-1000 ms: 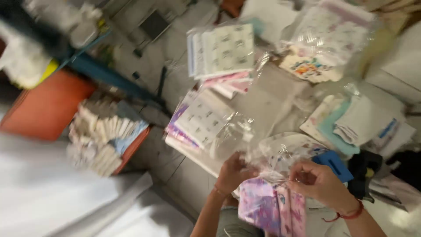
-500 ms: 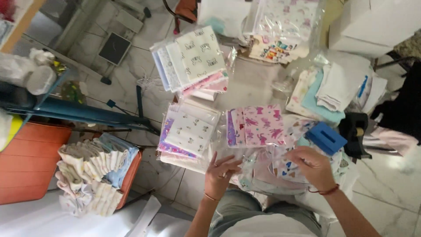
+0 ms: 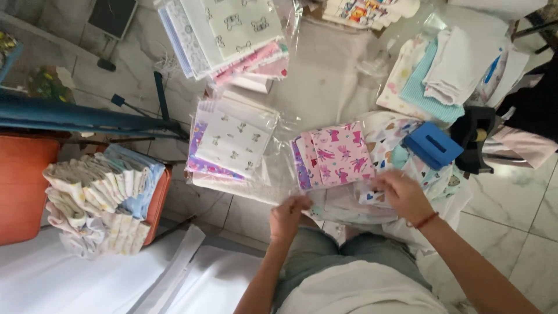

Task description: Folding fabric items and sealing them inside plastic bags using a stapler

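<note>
I sit on a tiled floor with folded printed cloths spread before me. My left hand pinches the near edge of a clear plastic bag lying over my lap. My right hand, with a red thread on its wrist, grips the bag's other side over a pale printed cloth. Just beyond my hands lies a pink folded cloth with animal prints. A blue box rests to the right of it.
A bagged stack of white and purple cloths lies at left, another stack farther away. Folded white and teal cloths lie at right. An orange crate with rolled cloths stands at far left.
The pink printed cloth left my hands and now lies on the floor ahead. Both hands moved onto the clear plastic bag in my lap. The view steadied and tilted down.
</note>
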